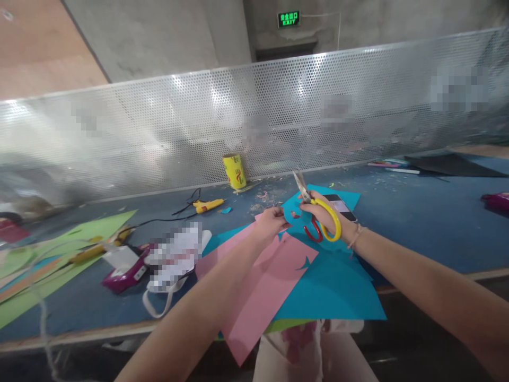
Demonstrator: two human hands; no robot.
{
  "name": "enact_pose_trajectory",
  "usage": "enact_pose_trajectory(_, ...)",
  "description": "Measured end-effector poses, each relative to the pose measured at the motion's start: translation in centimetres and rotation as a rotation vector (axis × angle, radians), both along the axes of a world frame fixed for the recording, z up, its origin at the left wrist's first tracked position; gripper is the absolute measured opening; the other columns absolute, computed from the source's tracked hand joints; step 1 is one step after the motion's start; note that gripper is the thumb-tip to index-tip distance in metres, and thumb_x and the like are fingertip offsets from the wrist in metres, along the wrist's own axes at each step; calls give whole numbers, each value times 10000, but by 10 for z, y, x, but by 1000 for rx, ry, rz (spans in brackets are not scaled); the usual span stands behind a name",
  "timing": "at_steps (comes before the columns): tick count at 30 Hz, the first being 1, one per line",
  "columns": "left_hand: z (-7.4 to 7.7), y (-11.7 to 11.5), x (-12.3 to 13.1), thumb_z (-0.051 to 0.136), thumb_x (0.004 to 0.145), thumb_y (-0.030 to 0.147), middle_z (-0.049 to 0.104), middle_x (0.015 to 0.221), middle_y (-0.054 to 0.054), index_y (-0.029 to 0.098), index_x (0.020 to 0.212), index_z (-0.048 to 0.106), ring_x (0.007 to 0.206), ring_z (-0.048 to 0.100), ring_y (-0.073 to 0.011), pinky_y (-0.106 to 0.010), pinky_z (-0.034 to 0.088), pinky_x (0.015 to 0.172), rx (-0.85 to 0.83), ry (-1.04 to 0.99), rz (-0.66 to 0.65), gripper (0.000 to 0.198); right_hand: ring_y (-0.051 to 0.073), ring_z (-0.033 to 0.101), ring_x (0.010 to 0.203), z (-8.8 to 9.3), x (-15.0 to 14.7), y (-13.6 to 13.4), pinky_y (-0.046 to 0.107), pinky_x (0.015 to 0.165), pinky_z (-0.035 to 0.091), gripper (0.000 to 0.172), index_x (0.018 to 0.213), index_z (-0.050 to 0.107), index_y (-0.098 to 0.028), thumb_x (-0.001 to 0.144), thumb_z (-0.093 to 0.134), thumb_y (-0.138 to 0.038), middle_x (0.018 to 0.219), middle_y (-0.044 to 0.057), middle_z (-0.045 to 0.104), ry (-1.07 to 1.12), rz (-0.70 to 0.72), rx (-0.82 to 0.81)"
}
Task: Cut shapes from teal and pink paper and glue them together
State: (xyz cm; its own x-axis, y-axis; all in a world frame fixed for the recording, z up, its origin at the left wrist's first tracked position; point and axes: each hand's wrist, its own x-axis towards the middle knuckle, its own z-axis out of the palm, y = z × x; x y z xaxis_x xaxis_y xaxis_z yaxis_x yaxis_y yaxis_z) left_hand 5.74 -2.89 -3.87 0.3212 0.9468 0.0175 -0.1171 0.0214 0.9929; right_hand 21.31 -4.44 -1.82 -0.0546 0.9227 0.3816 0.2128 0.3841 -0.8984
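My left hand (273,222) is closed, its fingertips pinching the edge of a small cut piece of blue paper (292,208). Scissors (337,227) with one yellow and one red handle loop rest in my closed right hand (323,213), their blades pointing up and away to the left. My right fingers are also at the blue piece, though their exact hold on it is hidden. Below both hands lie a pink sheet (274,278) with a notch cut in it and larger blue sheets (338,300). Beside my right hand, a phone (347,209) lies on blue paper.
A yellow glue gun (209,206) and a yellow cylinder (234,171) stand near the perforated metal screen (191,116). At left are a purple power strip (123,282), cables and green paper (115,223). Pens (401,171) and black paper (457,165) lie far right.
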Motion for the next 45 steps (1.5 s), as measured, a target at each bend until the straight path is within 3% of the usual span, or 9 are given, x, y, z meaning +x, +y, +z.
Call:
enact_pose_trajectory(9,-6,6,-3,796,454,164,641,687,-29,111,751,641,669,616,-139,-311,506,737,0,12,-29,339,159,566,703,-3,1,2,296,675,446,79,736,492,-234,702,549,-192,703,-10,566,35,59,1)
enact_pose_trajectory(19,0,4,-1,808,442,244,641,663,-47,102,721,650,613,596,-135,-318,521,677,-52,29,40,350,161,553,703,-1,0,-1,292,648,437,93,740,484,-231,684,548,-194,728,-12,570,-16,62,40)
enact_pose_trajectory(24,1,1,-3,770,480,188,620,593,-27,103,696,645,546,574,-110,-281,511,616,-45,4,51,264,166,551,716,0,-1,-2,297,647,437,95,733,460,-231,691,545,-220,730,-8,575,14,114,39)
enact_pose_trajectory(32,9,-5,-1,677,612,167,583,491,-19,105,642,622,466,544,-78,-209,475,536,-92,-97,66,88,172,559,751,-3,-2,1,308,685,445,149,805,477,-218,681,560,-217,761,6,569,-24,-9,51)
enact_pose_trajectory(38,12,-5,1,630,670,105,601,518,-26,102,658,614,474,553,-70,-197,486,557,-164,-123,68,20,184,566,798,-8,0,5,319,723,444,167,843,487,-211,702,568,-251,794,21,579,-34,-7,104)
enact_pose_trajectory(45,4,1,-2,705,640,274,583,479,-24,118,655,609,470,575,-113,-229,492,521,17,176,112,184,170,542,739,-6,-2,4,299,640,445,154,822,478,-230,694,562,-243,786,15,541,-9,-26,87)
